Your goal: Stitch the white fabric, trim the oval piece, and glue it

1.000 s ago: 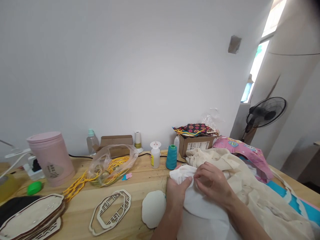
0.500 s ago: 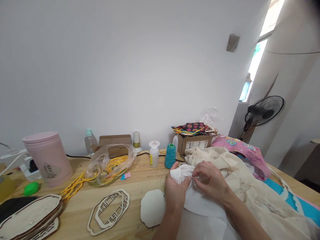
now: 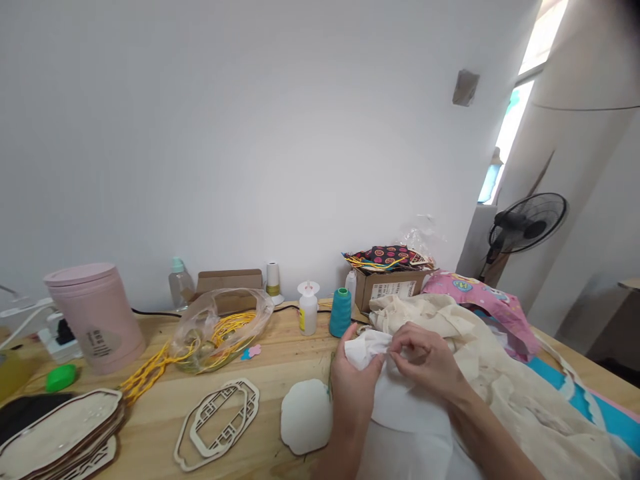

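White cloth (image 3: pixel 410 407) hangs in soft folds down toward the bottom edge of the view. My left hand (image 3: pixel 354 383) grips its bunched upper edge between thumb and fingers. Close beside, at the right end of that edge, my right hand (image 3: pixel 425 360) is closed in a pinch; anything thin between its fingertips is too small to make out. A teal thread cone (image 3: pixel 341 313) stands just behind my left hand. To the left of that hand lies a pale scalloped panel (image 3: pixel 306 417). Cream fabric (image 3: pixel 480 353) is heaped right of my hands.
Openwork wooden frames (image 3: pixel 220 423) lie left of the panel. Behind them are a plastic bag (image 3: pixel 245 303) with yellow cord and a white pump bottle (image 3: pixel 309 313). A pink canister (image 3: pixel 97 320) stands far left, a full cardboard box (image 3: pixel 367 287) against the wall.
My right hand has shifted slightly right, its fingertips a little farther from my left thumb. My left hand keeps its hold on the white cloth.
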Available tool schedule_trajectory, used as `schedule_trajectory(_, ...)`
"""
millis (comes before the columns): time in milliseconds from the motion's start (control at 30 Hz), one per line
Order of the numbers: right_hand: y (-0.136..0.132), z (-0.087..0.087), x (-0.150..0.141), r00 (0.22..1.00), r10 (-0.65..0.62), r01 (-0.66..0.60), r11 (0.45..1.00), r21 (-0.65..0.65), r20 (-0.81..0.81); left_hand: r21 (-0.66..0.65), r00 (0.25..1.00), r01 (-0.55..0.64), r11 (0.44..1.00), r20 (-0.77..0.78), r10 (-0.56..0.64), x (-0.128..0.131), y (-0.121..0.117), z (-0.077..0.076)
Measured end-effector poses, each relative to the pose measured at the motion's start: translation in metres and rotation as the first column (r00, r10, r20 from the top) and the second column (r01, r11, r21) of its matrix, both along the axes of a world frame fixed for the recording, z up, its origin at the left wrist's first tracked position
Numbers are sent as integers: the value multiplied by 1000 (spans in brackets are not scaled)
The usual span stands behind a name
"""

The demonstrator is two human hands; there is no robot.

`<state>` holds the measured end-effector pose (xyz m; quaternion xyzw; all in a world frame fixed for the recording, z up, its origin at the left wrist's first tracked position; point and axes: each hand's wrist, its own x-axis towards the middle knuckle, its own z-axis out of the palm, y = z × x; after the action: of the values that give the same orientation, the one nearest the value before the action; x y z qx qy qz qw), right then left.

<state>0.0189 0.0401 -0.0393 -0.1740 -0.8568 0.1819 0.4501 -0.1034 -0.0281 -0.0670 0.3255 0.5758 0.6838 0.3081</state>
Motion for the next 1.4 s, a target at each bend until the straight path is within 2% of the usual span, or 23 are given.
schedule_trajectory(167,2,2,2,1000,-21,21,1000,-3,-12,-7,999,-8,1000,48,9,-2,0,3)
schedule_trajectory(367,6,-10,-4,993,-32,25,998,57,112,-4,1000,-7,1000,-26,7,-2,0,0)
schedule_trajectory(667,5,-15,-5,989,-56,38,990,135,135,-16,990,-6,1000,-143,3,-1,-2,-2)
schedule_trajectory(800,1,-7,-3,999,16,-19,998,52,50,-30,994,-15,999,-112,11,-1,-2,2)
schedule_trajectory(933,1,-1,-2,1000,-2,2,1000,2,-19,-63,998,-18,998,-58,15,-1,-2,4)
schedule_trajectory(1167,3,-13,-7,990,-35,24,996,85,134,-43,995,-24,999,-93,19,-1,-1,0)
schedule_trajectory(1400,3,-16,-7,983,-77,47,984,173,167,-43,984,-62,997,-172,54,-1,-3,1)
